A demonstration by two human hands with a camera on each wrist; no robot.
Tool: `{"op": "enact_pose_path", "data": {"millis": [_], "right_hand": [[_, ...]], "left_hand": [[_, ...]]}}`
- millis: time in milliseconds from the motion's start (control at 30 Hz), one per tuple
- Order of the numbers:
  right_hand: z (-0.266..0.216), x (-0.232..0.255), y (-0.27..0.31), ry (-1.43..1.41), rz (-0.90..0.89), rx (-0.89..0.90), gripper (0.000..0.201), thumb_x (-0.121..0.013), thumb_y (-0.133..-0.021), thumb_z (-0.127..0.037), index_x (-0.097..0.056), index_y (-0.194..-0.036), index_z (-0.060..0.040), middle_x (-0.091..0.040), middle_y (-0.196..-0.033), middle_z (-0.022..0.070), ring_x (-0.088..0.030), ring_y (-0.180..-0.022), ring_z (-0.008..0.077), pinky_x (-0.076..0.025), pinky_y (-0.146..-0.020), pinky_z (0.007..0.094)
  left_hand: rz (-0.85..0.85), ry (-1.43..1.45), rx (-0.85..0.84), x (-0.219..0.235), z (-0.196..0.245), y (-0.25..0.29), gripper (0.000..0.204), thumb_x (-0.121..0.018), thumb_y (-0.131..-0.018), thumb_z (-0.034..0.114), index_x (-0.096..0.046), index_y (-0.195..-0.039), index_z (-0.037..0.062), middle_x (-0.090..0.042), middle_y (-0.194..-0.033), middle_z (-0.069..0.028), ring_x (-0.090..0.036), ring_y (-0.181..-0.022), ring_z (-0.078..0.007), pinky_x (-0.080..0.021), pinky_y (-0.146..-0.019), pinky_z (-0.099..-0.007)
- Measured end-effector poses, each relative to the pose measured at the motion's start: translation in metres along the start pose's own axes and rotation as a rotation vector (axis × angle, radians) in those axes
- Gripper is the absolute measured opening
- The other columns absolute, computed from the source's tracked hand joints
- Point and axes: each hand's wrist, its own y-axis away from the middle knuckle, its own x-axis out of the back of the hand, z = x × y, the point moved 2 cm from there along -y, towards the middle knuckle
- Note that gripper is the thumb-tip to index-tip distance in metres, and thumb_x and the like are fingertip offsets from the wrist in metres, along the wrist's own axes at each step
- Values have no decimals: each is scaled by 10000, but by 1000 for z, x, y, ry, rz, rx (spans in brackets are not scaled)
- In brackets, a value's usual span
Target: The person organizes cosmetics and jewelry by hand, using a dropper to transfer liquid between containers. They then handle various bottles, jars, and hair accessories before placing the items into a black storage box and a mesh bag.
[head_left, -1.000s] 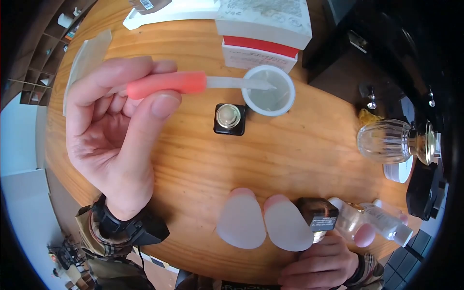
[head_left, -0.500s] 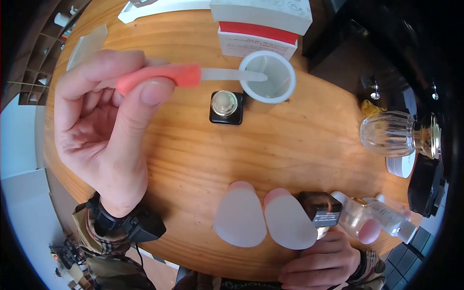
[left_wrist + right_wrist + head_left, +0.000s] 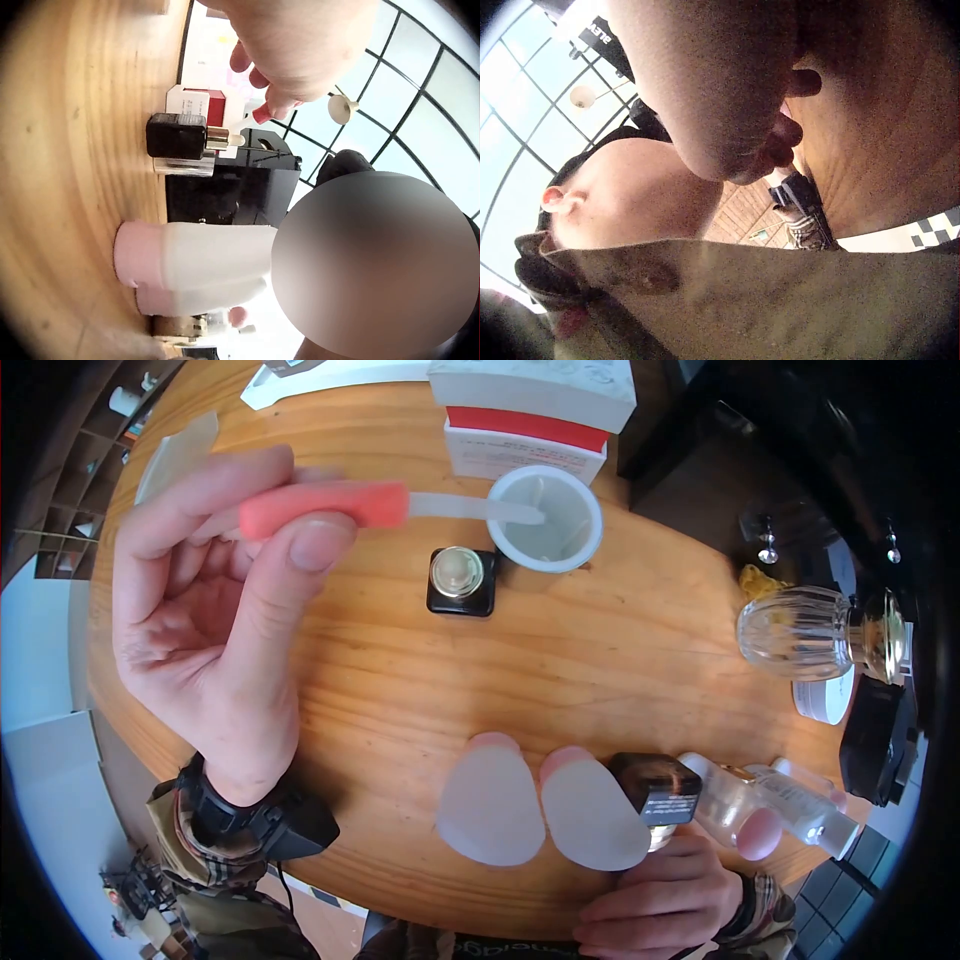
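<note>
My left hand pinches the pink handle of a tool between thumb and fingers. Its pale, translucent blade reaches over the mouth of a white cup; whether it touches the inside I cannot tell. Just left of the cup stands a small black bottle with a gold and cream top. In the left wrist view, the pink handle shows under my left hand. My right hand rests with bent fingers at the near table edge, beside a dark bottle, holding nothing visible.
Two frosted containers with pink bases stand near the front. Clear bottles lie at the right, below a ribbed glass jar. Behind the cup is a white and red box.
The blade's tip has shifted slightly left within the cup's mouth as my left hand drew back a little. The head view has shifted slightly. My right hand stays beside the dark bottle.
</note>
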Motion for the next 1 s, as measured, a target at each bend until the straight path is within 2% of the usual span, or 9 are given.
{"op": "enact_pose_path", "data": {"millis": [133, 333, 400, 500, 633, 767, 867, 967, 1000], "right_hand": [[0, 0, 1, -13, 14, -2, 187, -833, -748, -101, -763, -910, -40, -721, -923, 80, -640, -678, 200, -476, -580, 313], [0, -2, 2, -5, 12, 7, 179, -829, -754, -101, -765, -911, -44, -719, -918, 81, -643, -678, 197, -478, -580, 307], [-1, -1, 1, 11, 10, 11, 177, -828, -756, -103, -765, -911, -46, -719, -917, 80, -643, -679, 197, -479, -583, 309], [-2, -1, 0, 26, 12, 10, 169, -826, -760, -105, -767, -909, -48, -721, -916, 75, -645, -681, 199, -481, -587, 312], [-2, -2, 0, 19, 11, 1, 168, -826, -759, -105, -766, -906, -49, -724, -918, 72, -649, -686, 199, -488, -594, 314], [-1, -1, -3, -2, 23, -1, 164, -823, -752, -100, -764, -897, -51, -726, -915, 69, -651, -676, 192, -492, -587, 312], [1, -2, -5, -4, 40, 10, 158, -820, -748, -112, -764, -886, -58, -728, -913, 64, -648, -662, 183, -478, -570, 304], [0, 2, -9, 17, 23, 11, 149, -811, -760, -138, -762, -882, -67, -732, -919, 59, -644, -652, 177, -460, -556, 295], [2, 4, -10, 22, 22, 15, 149, -811, -760, -138, -762, -882, -67, -732, -919, 59, -644, -652, 177, -460, -556, 295]], "left_hand": [[46, 56, -100, -4, -4, 0, 315, -692, -960, 0, -570, -1251, -8, -713, -1116, -228, -635, -835, -162, -495, -692, -274], [-39, 42, -271, -8, -11, -5, 338, -658, -972, -26, -531, -1280, 25, -705, -1150, -266, -653, -775, -174, -511, -655, -269], [-153, 2, -384, -12, -13, -12, 341, -644, -976, -35, -526, -1290, 29, -704, -1151, -267, -643, -749, -162, -504, -631, -257], [-112, -66, -395, -18, -18, -23, 338, -633, -981, -38, -528, -1296, 24, -704, -1148, -264, -634, -724, -153, -503, -626, -252], [49, -56, -341, -13, -34, -25, 347, -610, -989, -41, -523, -1322, 5, -703, -1138, -258, -618, -699, -133, -503, -615, -247], [37, -73, -339, -16, -36, -26, 350, -597, -993, -39, -519, -1332, -2, -703, -1132, -258, -612, -691, -126, -504, -617, -243], [-13, -58, -361, -14, -39, -29, 359, -554, -991, -64, -511, -1344, -16, -702, -1125, -262, -601, -670, -122, -506, -627, -241], [-113, -29, -466, -18, -37, -40, 372, -524, -977, -86, -507, -1346, -42, -703, -1115, -260, -587, -655, -116, -508, -634, -241], [-228, -44, -519, -24, -30, -47, 375, -525, -969, -88, -506, -1342, -54, -701, -1110, -263, -589, -655, -118, -510, -638, -243]]}}
